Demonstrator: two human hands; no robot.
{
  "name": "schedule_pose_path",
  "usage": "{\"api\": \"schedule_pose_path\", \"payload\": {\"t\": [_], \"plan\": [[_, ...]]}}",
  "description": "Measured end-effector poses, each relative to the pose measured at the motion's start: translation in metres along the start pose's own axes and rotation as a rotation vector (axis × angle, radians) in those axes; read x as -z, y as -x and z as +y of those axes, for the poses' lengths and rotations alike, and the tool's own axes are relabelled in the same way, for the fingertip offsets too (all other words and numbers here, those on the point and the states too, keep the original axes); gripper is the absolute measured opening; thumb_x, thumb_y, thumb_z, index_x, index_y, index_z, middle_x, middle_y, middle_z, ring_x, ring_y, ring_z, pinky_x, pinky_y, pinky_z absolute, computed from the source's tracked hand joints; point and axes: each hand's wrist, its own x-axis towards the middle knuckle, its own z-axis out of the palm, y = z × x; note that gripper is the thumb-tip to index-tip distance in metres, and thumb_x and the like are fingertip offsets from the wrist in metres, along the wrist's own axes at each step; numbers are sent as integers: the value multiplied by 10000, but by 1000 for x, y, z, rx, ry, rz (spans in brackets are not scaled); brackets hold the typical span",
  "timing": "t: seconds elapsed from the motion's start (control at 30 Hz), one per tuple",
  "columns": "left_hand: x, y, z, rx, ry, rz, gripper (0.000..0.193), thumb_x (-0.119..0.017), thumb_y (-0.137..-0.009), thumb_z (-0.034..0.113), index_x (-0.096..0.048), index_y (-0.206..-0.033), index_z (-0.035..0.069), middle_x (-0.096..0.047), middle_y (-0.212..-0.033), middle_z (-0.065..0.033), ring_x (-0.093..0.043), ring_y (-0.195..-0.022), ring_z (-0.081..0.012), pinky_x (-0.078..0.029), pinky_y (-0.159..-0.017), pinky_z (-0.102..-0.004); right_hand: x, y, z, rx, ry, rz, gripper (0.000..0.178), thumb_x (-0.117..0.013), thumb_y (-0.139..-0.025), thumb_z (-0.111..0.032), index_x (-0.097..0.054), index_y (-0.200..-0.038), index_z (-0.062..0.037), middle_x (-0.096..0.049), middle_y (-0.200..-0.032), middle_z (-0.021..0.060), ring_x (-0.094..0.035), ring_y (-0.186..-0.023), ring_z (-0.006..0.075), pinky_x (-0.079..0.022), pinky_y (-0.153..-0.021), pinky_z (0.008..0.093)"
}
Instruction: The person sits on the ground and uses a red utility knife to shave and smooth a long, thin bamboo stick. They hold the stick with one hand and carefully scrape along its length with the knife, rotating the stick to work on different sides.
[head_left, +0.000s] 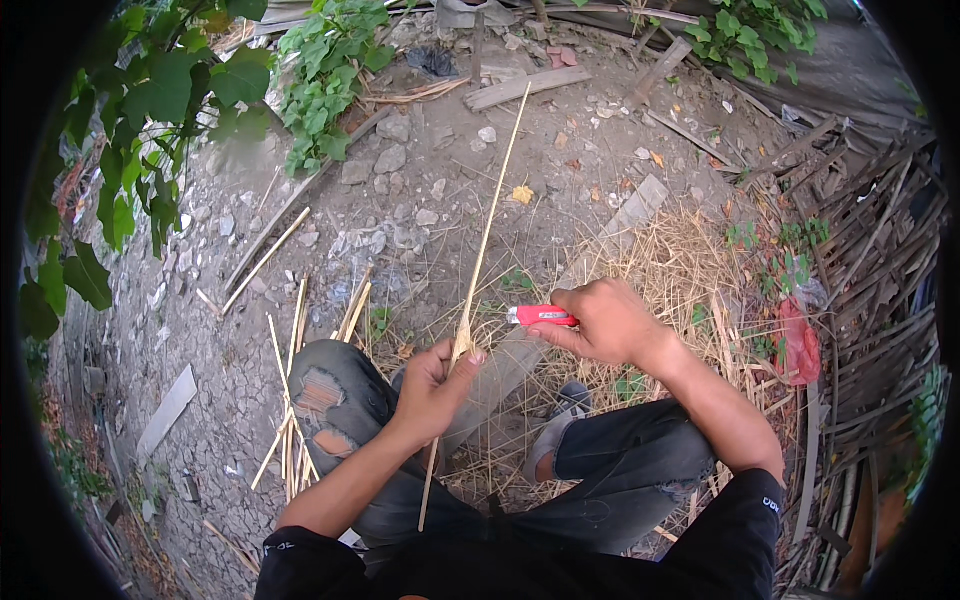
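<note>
My left hand (pixel 435 390) is closed round a long thin bamboo strip (pixel 492 215), whose far end points up and away from me while its near end hangs down over my lap. Close to my thumb the strip looks wider and pale, as if shaved or split there. A red utility knife (pixel 545 315) is gripped in my right hand (pixel 610 322), with its tip turned left toward the strip. The knife and the strip are apart. How far the blade sticks out is too small to tell.
Several cut bamboo strips (pixel 293 430) lean beside my left knee. Straw-like shavings (pixel 680 270) cover the ground at the right around a wooden plank (pixel 625 215). Leafy branches (pixel 165 100) hang at the upper left. Stacked sticks (pixel 880 260) and a red plastic bag (pixel 799 342) lie far right.
</note>
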Motion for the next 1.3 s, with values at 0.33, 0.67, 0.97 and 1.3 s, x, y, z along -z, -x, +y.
{"api": "schedule_pose_path", "payload": {"t": [0.33, 0.67, 0.97, 1.3], "plan": [[-3, 2, 10, 48, 93, -115, 434, -494, -1086, 235, -440, -1482, 67, -399, -569, 87, -323, -416, -11, -234, -414, -216, 12, 0, 21, -462, -214, 239, 646, -554, -990, -552, -668, -762, 42, -590, -601, 232, -613, -599, 410, -489, -628, 478], [-5, 1, -7, -104, 47, -293, 571, -375, -1108, 370, -309, -1548, 12, -398, -537, 50, -375, -414, -39, -304, -412, -208, 5, -2, 0, -313, -681, 181, 522, -718, -914, -510, -685, -1008, 2, -576, -697, 72, -543, -654, 168, -441, -606, 371], [-14, 2, -5, -21, -15, -431, 601, -300, -1109, 424, -299, -1550, 16, -436, -561, 30, -398, -425, -47, -348, -435, -209, -11, -17, 9, -276, -993, 147, 352, -760, -928, -372, -636, -790, -72, -456, -593, -77, -395, -545, 40, -308, -492, 266], [-12, 11, -2, -27, -280, -457, 542, -354, -1110, 387, -409, -1519, 36, -465, -579, 43, -442, -447, -39, -387, -465, -207, -17, -18, 73, -580, -1004, 513, 514, -631, -994, -472, -613, -653, -88, -440, -514, -60, -375, -473, 54, -284, -443, 294]]}}
